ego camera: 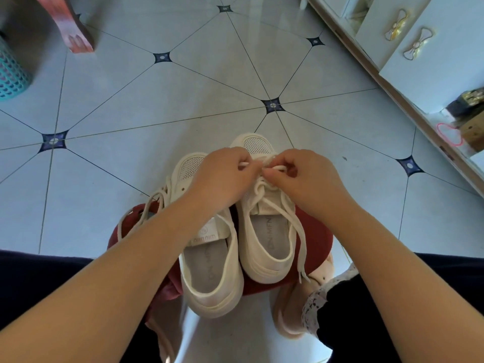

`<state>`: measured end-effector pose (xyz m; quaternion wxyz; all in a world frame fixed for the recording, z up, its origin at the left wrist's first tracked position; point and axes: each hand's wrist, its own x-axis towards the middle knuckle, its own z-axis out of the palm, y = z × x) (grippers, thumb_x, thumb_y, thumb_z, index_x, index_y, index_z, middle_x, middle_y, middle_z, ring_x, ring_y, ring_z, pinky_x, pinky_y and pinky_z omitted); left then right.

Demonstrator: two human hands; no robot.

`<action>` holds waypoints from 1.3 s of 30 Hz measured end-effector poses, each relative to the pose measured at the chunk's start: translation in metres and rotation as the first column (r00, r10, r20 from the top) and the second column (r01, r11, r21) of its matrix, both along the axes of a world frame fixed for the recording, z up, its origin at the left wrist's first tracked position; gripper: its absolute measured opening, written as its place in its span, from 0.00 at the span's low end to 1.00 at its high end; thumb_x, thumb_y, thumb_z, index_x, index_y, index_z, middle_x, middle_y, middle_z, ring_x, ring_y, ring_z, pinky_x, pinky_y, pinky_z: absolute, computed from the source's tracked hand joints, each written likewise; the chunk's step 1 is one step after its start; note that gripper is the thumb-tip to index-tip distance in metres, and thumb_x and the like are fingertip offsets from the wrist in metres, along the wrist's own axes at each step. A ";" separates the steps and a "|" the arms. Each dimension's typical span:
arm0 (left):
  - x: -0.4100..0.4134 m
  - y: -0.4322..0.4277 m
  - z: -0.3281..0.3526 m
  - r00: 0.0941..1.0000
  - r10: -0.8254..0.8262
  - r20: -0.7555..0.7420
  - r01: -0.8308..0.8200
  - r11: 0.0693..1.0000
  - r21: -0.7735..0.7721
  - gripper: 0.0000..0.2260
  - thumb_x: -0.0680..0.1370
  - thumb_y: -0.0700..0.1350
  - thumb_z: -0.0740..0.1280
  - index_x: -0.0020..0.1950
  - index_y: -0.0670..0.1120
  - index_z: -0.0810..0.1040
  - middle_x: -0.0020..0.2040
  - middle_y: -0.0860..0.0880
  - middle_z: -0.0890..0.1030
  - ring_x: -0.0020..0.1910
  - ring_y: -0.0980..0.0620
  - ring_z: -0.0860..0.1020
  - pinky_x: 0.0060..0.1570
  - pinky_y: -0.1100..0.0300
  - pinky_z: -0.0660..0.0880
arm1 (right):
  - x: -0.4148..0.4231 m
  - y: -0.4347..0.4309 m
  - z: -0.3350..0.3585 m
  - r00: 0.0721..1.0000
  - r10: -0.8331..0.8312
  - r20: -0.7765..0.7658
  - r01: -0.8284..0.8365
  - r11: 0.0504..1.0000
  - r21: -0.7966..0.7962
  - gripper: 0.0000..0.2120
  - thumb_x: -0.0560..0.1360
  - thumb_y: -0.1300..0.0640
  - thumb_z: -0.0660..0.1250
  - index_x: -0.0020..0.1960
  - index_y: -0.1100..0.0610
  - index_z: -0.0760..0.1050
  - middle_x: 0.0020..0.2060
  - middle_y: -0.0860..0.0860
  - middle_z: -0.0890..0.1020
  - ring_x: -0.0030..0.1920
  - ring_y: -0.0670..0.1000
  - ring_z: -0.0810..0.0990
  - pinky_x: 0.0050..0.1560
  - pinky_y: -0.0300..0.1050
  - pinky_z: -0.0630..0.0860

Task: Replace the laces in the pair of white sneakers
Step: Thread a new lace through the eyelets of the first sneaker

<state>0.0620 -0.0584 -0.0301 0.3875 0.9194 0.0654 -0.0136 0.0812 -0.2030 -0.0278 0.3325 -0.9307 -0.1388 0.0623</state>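
Two white sneakers stand side by side on a red stool (318,239), toes pointing away from me. Over the right sneaker (264,247), my left hand (222,179) and my right hand (306,182) meet near its front eyelets, each pinching a piece of its white lace (277,168). One end of that lace (301,244) trails down the shoe's right side and off the stool. The left sneaker (209,268) has its lace (146,208) hanging loose over the stool's left edge. My hands hide the front eyelets.
The floor is pale tile with dark diamond insets (272,105). A white cabinet (419,48) runs along the right. At far left stand a teal perforated basket (10,72) and a reddish wooden furniture leg (70,24). My slippered foot (288,310) is below the stool.
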 end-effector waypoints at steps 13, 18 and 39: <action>-0.005 0.021 0.009 0.941 0.158 -0.301 -0.311 0.757 -0.575 0.03 0.58 0.40 0.61 0.24 0.42 0.69 0.30 0.46 0.68 0.28 0.51 0.66 0.34 0.60 0.63 | 0.001 -0.006 -0.005 0.783 -0.189 -0.593 0.519 0.724 0.454 0.10 0.79 0.63 0.58 0.43 0.67 0.73 0.37 0.58 0.80 0.32 0.48 0.80 0.36 0.38 0.80; -0.005 0.013 0.007 0.984 -0.044 -0.172 0.009 0.980 -0.199 0.13 0.69 0.49 0.65 0.32 0.39 0.72 0.32 0.42 0.68 0.32 0.49 0.65 0.36 0.55 0.63 | 0.001 -0.005 -0.007 0.917 -0.249 -0.310 0.314 0.933 0.178 0.09 0.77 0.56 0.61 0.39 0.53 0.75 0.36 0.49 0.80 0.38 0.49 0.79 0.41 0.44 0.78; -0.002 0.034 0.015 0.940 -0.203 -0.275 0.057 0.887 -0.459 0.06 0.58 0.40 0.63 0.27 0.45 0.80 0.46 0.33 0.77 0.42 0.48 0.72 0.43 0.58 0.68 | 0.002 -0.004 -0.012 0.932 -0.261 -0.252 0.317 0.924 0.213 0.09 0.75 0.59 0.64 0.36 0.53 0.74 0.29 0.46 0.80 0.32 0.45 0.81 0.46 0.51 0.80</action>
